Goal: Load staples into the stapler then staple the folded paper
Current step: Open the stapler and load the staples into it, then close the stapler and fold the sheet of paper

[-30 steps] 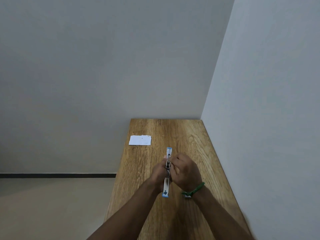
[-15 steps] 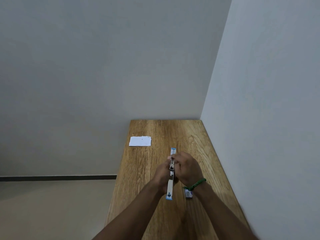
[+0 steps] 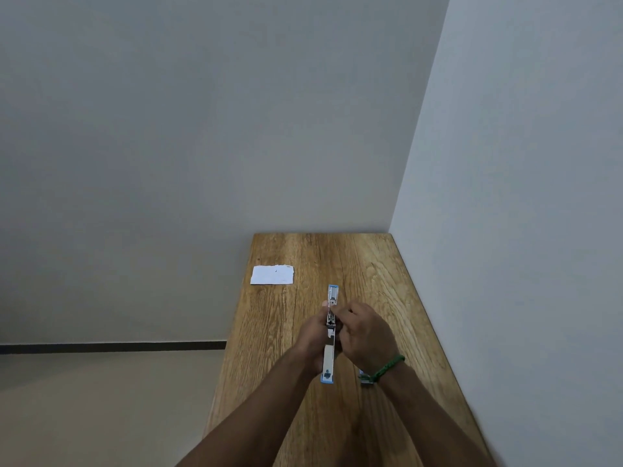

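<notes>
**Loading step: staple strip going into the open stapler**

Head view, only view available.

Stapler (image 3: 330, 335) is swung fully open, laid out in one long line over the table (image 3: 371, 264), far end pointing at the back wall, near blue-tipped end towards me. My left hand (image 3: 312, 335) is clenched round its middle from the left side, holding it up off the wood.

My right hand (image 3: 365, 332) is curled in from the right, fingertips (image 3: 333, 309) pinched at the channel near the top. A thin bright sliver shows at the pinch; I take it for a staple strip, but it is too small to be sure.

Change over the last second: the stapler and both hands have drifted slightly right and towards me. The right fingertips have crept forward along the channel, from its middle towards the far half. A small blue-and-white item (image 3: 365, 379), probably the staple box, now shows on the table just below my right wrist, beside the green band (image 3: 387, 365).

Reading: strip is being seated, not yet confirmed in. Stapler not closed.

Paper (image 3: 272, 275) lies flat near the table's left edge, well apart from both hands, untouched. Stapling not started.
</notes>
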